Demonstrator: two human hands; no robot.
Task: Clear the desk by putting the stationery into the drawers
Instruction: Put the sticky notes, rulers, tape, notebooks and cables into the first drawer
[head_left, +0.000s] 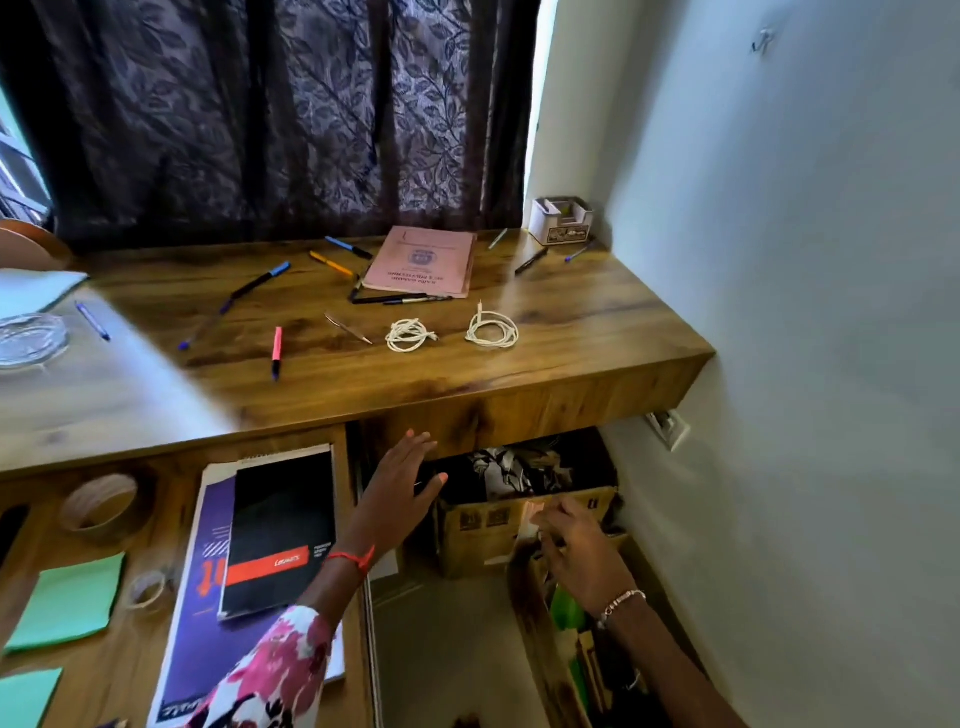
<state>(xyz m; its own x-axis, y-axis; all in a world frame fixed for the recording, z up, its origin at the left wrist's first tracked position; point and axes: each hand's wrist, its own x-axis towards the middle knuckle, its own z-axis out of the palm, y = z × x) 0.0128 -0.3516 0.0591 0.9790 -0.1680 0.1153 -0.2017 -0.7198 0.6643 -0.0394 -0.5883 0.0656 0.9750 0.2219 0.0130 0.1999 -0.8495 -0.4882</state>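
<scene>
Hovering just under the front edge of the desk, the left hand has its fingers straight and slightly spread, and it holds nothing. The right hand hangs lower, over a cardboard box. Its fingers are loosely curled and blurred, so I cannot tell whether they pinch anything.

The desk is a thick, glossy slab of wood grain. Loose stationery lies scattered on it: a blue-capped pen, an orange pen, a pink highlighter, two coils of white cord and a pink paper booklet with a printed crest.

The open drawer at lower left holds a black notebook, a tape roll and green sticky notes.

A dark leaf-patterned curtain hangs behind the desk, and a plain pale wall stands to the right.

The notebook has a red band with white lettering too small to read.
</scene>
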